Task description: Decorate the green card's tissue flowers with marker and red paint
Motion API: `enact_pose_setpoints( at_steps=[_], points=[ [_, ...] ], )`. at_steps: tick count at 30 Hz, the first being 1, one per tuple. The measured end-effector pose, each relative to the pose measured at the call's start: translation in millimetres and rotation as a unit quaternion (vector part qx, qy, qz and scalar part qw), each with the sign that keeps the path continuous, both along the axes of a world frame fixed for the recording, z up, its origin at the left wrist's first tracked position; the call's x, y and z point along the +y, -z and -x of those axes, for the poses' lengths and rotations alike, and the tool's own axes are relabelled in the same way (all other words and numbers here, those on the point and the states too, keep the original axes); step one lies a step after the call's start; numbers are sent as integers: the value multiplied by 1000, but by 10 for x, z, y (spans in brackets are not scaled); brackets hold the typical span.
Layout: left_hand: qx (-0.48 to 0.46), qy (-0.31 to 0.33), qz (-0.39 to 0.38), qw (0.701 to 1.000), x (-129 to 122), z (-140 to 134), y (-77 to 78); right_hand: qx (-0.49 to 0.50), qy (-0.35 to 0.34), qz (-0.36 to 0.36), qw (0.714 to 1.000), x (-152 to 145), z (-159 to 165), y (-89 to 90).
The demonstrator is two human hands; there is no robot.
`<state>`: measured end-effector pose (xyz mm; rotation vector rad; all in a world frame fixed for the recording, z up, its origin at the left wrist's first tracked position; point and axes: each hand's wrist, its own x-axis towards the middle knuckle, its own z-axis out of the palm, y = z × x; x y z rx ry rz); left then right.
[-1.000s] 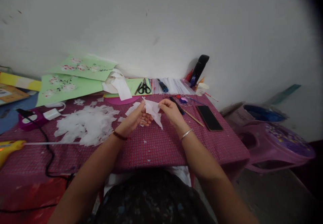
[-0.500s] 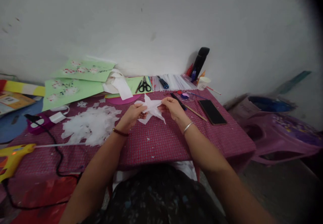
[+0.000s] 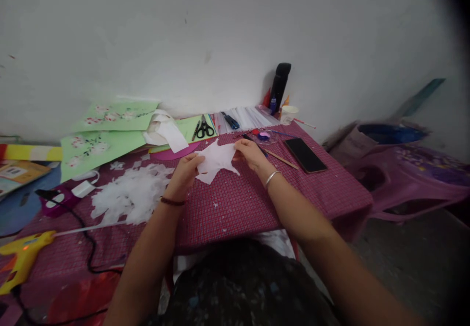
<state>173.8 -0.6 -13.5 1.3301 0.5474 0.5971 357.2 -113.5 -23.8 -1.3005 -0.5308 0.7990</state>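
Note:
A thin white paper cutout [image 3: 217,159] with jagged, pointed edges is stretched between my hands above the tablecloth. My left hand [image 3: 186,171] pinches its left side, thumb on top. At the opposite edge my right hand [image 3: 251,154] grips it between thumb and fingers. Left of my left hand lies a heap of white paper cutouts [image 3: 134,191]. Beyond the held sheet are black scissors [image 3: 204,128] and a strip of white paper [image 3: 171,132].
A yellow glue gun [image 3: 27,257] with a black cord lies at the left beside a purple power socket [image 3: 60,199]. Green painted sheets [image 3: 99,152] lean at the back. A phone [image 3: 305,154] and a wooden stick [image 3: 282,159] are on the right; a paper cup [image 3: 289,114] stands behind.
The white paper cutout has gone from a folded star shape to a wider, flatter sheet. My left hand has moved slightly left, and the whole view has shifted a little.

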Motion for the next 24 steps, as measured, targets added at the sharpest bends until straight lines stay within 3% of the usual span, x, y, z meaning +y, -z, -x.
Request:
enact_pose_setpoints(
  at_steps=[7,15,20,24],
  points=[
    [25,63,-36,997,-79,-29,70,-164,-137,-55,975,-42,88,-54],
    [67,172,-140,973,-149,-19,77,-315,-152,-43,936,-39,188,-27],
    [95,236,-194,947,-156,28,-23,-359,-56,-6,932,-19,132,2],
    [122,223,-241,937,-12,59,-9,-373,6,27,928,-22,45,-3]
  ],
)
